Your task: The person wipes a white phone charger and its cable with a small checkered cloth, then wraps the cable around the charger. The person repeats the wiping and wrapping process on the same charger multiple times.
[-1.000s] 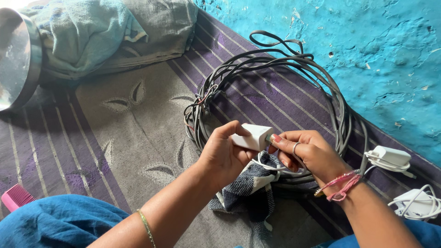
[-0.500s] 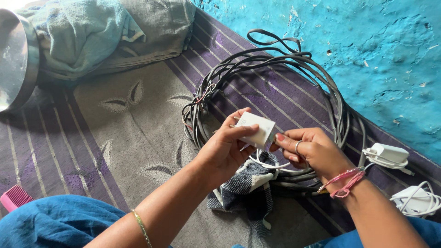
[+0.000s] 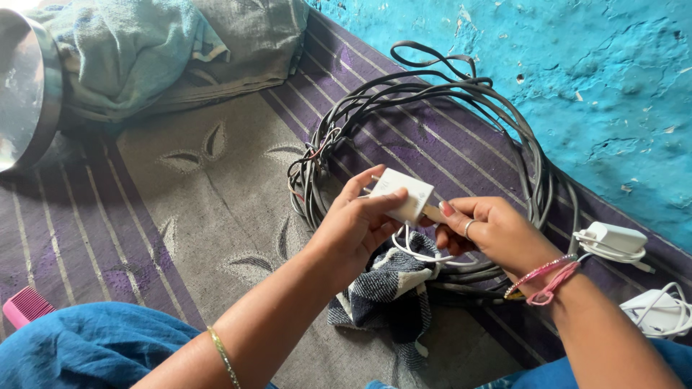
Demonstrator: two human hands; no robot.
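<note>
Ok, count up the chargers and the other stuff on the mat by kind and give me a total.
White chargers: 3, one held in the left hand with the right hand at its plug end, two lying wrapped in their cords at right.
Grey cable coil: 1
Checked cloth: 1
Pink comb: 1
Total: 6

left hand grip closed, right hand pinching, forearms converging
</note>
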